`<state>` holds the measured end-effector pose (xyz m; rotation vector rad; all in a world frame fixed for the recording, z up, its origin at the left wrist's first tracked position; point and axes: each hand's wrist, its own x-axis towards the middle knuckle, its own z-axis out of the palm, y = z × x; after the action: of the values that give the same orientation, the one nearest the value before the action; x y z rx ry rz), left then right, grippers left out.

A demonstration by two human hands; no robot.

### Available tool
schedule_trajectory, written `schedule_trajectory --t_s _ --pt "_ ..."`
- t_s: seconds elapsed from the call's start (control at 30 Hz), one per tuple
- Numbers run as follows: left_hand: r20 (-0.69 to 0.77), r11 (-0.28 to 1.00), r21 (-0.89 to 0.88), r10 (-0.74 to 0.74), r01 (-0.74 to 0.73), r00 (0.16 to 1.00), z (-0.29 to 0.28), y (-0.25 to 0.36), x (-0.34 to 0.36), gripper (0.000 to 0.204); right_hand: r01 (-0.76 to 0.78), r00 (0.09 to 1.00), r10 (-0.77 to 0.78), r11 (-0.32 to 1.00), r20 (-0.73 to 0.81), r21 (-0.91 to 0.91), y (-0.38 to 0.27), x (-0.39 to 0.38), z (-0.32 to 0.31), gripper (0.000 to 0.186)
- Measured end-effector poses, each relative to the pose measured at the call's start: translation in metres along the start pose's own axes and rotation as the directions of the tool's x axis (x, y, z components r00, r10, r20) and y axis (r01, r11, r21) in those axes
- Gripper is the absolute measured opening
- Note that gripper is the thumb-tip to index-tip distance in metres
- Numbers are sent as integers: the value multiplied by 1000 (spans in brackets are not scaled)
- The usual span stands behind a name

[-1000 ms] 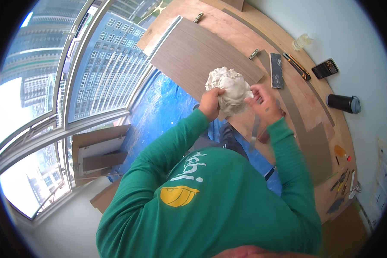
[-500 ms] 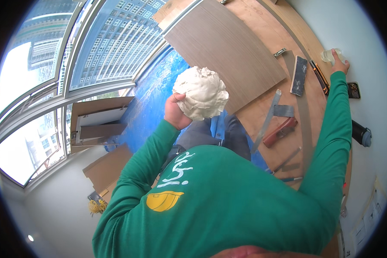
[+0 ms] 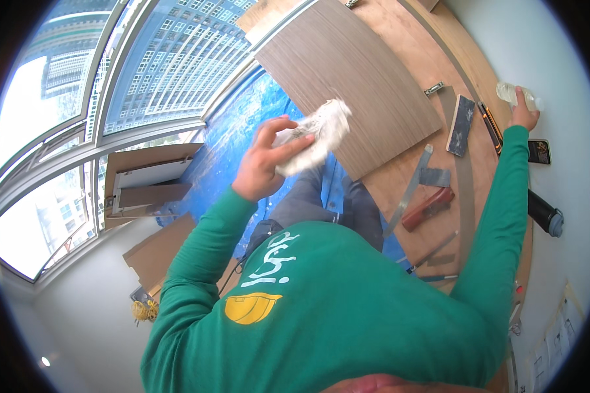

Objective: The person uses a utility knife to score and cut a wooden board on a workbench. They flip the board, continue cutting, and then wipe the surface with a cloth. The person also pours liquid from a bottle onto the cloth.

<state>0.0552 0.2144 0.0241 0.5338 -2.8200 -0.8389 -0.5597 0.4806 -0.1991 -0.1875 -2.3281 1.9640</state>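
My left hand is out in front of my body, fingers closed on a bunched white cloth. The cloth is tilted nearly edge-on, and its near side looks greyish. Far out at the right, my right hand grips a clear plastic bottle with pale liquid in it. The bottle lies sideways in the fingers, above the wooden worktop near the wall. A flat wood-grain panel rests on the worktop, beyond the cloth and apart from it.
A dark sanding block, a utility knife, a phone, a metal straightedge and a reddish tool lie on the right. A black flask is by the wall. Blue sheeting covers the floor below the windows.
My left hand has turned the cloth from face-on to nearly edge-on, its fingers now showing over it. My right hand has tipped the bottle slightly and moved a little outward.
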Motion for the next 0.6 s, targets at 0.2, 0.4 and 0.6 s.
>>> schedule_trajectory --t_s 0.2,0.4,0.6 --pt "-173 893 338 371 -298 912 -97 -17 10 38 -42 930 -55 967 363 252 -85 -100 -30 44" --pt "-255 775 575 475 -263 842 -177 -33 -3 45 -250 856 -3 873 516 418 -130 -228 -27 54" --pt "-482 843 469 493 -262 724 -249 -42 -8 49 -320 602 -33 906 798 279 -228 -353 6 78"
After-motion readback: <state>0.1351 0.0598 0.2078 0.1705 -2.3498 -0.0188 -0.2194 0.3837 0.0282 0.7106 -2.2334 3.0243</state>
